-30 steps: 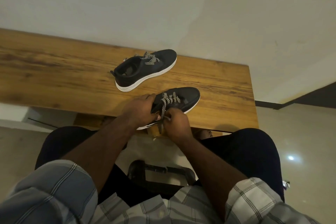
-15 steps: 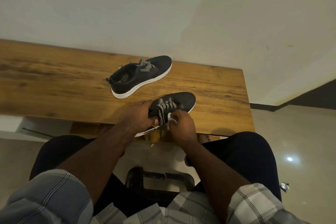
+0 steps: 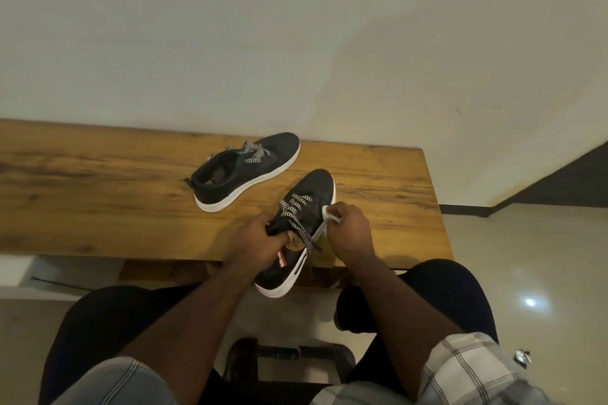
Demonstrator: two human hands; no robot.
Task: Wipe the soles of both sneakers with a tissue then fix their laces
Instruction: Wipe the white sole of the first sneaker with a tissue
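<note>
On the wooden counter (image 3: 98, 194), the left hand (image 3: 253, 240) grips the light, stiff sneaker (image 3: 302, 227) by its collar while the right hand (image 3: 348, 227) pinches a soft tissue (image 3: 329, 212) against its sole edge.

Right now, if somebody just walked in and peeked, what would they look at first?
Probably the black sneaker with the white sole, tipped up over the near edge of the wooden table. The left hand grips it by the collar while the right hand presses a white tissue against its side. Next they would spot the second sneaker, resting alone farther back on the table near the wall.
</note>
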